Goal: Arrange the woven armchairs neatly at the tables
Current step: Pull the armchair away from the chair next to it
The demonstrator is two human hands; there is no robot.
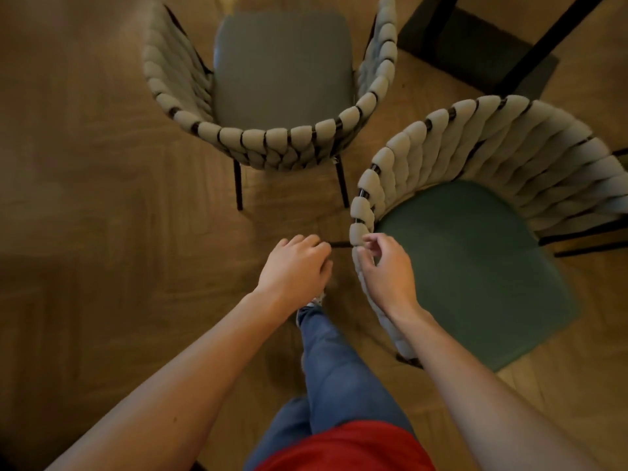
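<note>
Nearest me are my red shirt point(346, 447) and jeans point(336, 368), one leg stepping forward over the wood floor point(102, 232). My left hand point(295, 266) hangs over the floor, fingers loosely curled, holding nothing. My right hand point(384, 270) rests against the woven arm end of the right chair point(475, 185), fingers bent at the weave; whether they actually grip it I cannot tell. That chair has a green seat and stands just right of my leg. Beyond it the second chair point(272, 93), grey-seated, faces away from me. Farthest, at top right, is a dark table base point(475, 49).
</note>
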